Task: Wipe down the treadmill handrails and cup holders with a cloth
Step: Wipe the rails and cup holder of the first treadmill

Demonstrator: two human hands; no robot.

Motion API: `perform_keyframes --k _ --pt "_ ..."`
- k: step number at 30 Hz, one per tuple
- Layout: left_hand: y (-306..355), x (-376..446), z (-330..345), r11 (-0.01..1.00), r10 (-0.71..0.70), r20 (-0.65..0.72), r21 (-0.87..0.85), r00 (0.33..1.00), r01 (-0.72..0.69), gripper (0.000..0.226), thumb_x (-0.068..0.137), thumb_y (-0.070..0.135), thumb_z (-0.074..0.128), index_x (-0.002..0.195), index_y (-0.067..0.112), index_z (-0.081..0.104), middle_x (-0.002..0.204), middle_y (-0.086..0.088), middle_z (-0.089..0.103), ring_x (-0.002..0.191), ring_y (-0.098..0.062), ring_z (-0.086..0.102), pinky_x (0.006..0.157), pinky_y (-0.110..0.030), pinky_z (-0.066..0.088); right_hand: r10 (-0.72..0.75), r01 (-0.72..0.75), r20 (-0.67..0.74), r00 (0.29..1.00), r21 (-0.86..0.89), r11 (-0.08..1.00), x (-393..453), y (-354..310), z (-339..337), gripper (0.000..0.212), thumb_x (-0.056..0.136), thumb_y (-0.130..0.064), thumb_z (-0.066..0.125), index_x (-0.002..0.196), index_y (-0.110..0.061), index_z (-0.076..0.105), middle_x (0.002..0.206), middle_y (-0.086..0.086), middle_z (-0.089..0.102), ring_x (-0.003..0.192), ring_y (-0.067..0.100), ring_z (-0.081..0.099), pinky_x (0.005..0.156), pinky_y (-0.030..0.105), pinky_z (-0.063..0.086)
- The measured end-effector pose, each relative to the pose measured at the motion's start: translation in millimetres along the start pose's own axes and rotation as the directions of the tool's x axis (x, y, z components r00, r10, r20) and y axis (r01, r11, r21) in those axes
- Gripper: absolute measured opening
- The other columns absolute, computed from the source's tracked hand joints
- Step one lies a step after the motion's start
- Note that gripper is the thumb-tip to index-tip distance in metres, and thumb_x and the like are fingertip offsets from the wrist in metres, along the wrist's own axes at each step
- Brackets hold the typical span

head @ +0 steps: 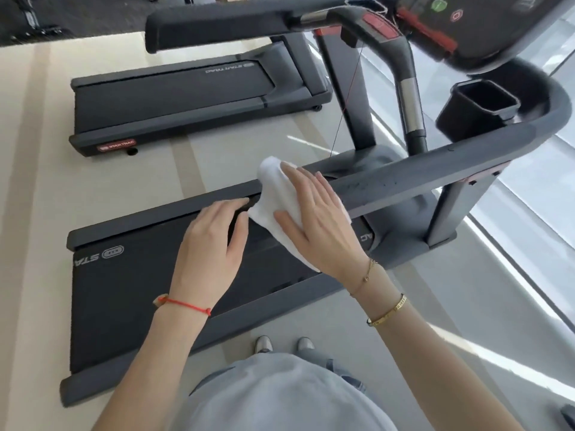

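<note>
This is a gym, the cardio end of it. Two matching treadmills stand side by side: the near treadmill [155, 290] with a dark running belt and brand lettering printed on it, and a second treadmill [186, 101] of the same make just beyond. A console [485, 23] with coloured buttons sits above padded handrails [435, 178] and a moulded cup holder [479, 107]. The floor [37, 169] is pale, striped and hard-wearing, and dark mats [46, 17] lie at the far edge.
</note>
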State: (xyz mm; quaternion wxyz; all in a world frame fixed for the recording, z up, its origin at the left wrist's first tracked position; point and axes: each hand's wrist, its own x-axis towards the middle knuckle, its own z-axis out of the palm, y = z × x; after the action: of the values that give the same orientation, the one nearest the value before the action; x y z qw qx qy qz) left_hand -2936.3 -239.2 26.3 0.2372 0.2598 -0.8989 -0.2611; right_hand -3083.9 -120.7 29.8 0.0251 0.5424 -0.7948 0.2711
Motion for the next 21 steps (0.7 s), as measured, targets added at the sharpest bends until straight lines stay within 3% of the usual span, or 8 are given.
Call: perform_keyframes --k 2,6,12,14,17,19,21 --pt "2.1 -2.2 3.2 0.999 -0.032 -0.017 -0.003 0.999 0.032 0.032 0.102 0.022 0.041 0.123 0.011 0.062 0.119 0.001 0.065 0.112 -0.018 0.060 0.099 -0.040 0.047 -0.062 0.065 0.029 0.998 -0.109 0.992 4.6 7.5 1.2 0.052 0.103 -0.041 0.038 0.147 -0.013 0.039 0.150 -0.001 0.043 0.142 0.020 0.035 0.121 0.038 0.018" --pt "10.5 -3.6 11.4 0.996 -0.091 -0.077 -0.002 0.993 0.091 0.031 0.102 0.020 0.042 0.121 0.010 0.063 0.119 0.001 0.065 0.111 -0.018 0.061 0.098 -0.042 0.047 -0.134 0.131 -0.013 0.991 -0.140 0.981 11.7 30.3 -6.4 0.043 0.103 -0.041 0.036 0.126 -0.013 0.058 0.120 -0.003 0.062 0.118 0.021 0.054 0.115 0.034 0.028" --pt "19.1 -2.0 24.2 0.987 -0.152 -0.153 0.035 0.976 0.159 0.027 0.101 0.016 0.047 0.121 0.011 0.064 0.118 0.000 0.066 0.111 -0.017 0.060 0.100 -0.040 0.047 -0.072 0.052 -0.091 0.993 -0.200 0.978 20.3 77.8 -31.9 0.029 0.099 -0.034 0.044 0.095 -0.011 0.061 0.082 -0.003 0.061 0.088 0.022 0.060 0.115 0.038 0.028" --pt "20.5 -2.8 26.1 0.984 -0.162 -0.175 0.040 0.971 0.172 0.026 0.101 0.016 0.048 0.120 0.011 0.065 0.117 0.000 0.066 0.109 -0.017 0.061 0.099 -0.037 0.047 -0.100 0.094 -0.020 0.995 -0.207 0.974 28.1 76.9 -32.4 0.032 0.098 -0.037 0.045 0.096 -0.010 0.062 0.090 0.000 0.065 0.094 0.023 0.061 0.117 0.038 0.027" --pt "22.0 -3.0 28.0 0.982 -0.175 -0.199 0.035 0.964 0.186 0.026 0.101 0.015 0.048 0.120 0.011 0.065 0.116 0.001 0.066 0.109 -0.017 0.061 0.097 -0.035 0.048 -0.207 0.228 0.151 0.967 -0.139 0.964 36.8 59.1 -25.1 0.047 0.099 -0.038 0.041 0.137 -0.012 0.051 0.138 0.004 0.056 0.127 0.020 0.052 0.116 0.037 0.029" --pt "23.0 -3.3 29.8 0.980 -0.186 -0.206 0.026 0.961 0.196 0.026 0.101 0.015 0.048 0.120 0.012 0.065 0.118 0.001 0.065 0.110 -0.017 0.061 0.098 -0.037 0.047 -0.293 0.314 0.180 0.939 -0.098 0.944 36.0 50.8 -21.2 0.052 0.099 -0.038 0.043 0.147 -0.019 0.040 0.143 0.000 0.053 0.125 0.020 0.054 0.108 0.036 0.038" --pt "23.2 -3.2 31.0 0.977 -0.201 -0.215 0.023 0.956 0.211 0.026 0.101 0.015 0.048 0.121 0.012 0.064 0.119 0.002 0.065 0.111 -0.017 0.060 0.099 -0.038 0.047 -0.318 0.333 0.163 0.934 -0.075 0.940 31.4 55.4 -24.1 0.050 0.097 -0.046 0.045 0.141 -0.022 0.048 0.134 -0.004 0.058 0.115 0.020 0.058 0.101 0.035 0.041"
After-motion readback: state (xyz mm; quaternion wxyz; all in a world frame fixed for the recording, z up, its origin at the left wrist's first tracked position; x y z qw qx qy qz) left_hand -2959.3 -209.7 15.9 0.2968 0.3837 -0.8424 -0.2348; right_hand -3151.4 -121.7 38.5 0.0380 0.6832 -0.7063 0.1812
